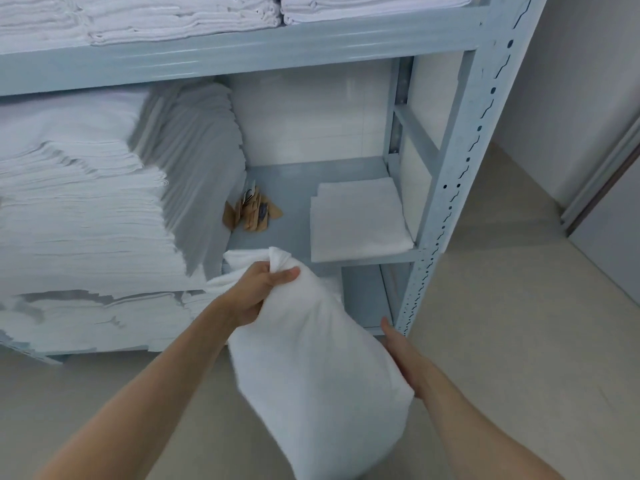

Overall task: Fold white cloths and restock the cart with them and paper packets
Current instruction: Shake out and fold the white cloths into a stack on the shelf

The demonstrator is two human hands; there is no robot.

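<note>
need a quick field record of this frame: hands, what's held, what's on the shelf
left hand: grips the top of the white cloth
right hand: against the cloth's right side, fingers hidden behind it
cloth state: unfolded, hanging in front of the shelf unit
middle shelf, right: folded cloth
middle shelf, centre: brown paper packets
middle shelf, left: tall stack of white linens

The single head-worn camera looks forward and steeply down from above both forearms, with the left hand (258, 289) near the middle of the wide frame and the right hand (398, 351) lower and to its right. It sits close to a metal shelving rack (450, 188), whose shelves fill the frame above and beyond the hands. The floor (502, 306) spreads right of and below the hands, and the wide lens bends the rack's upright post.
</note>
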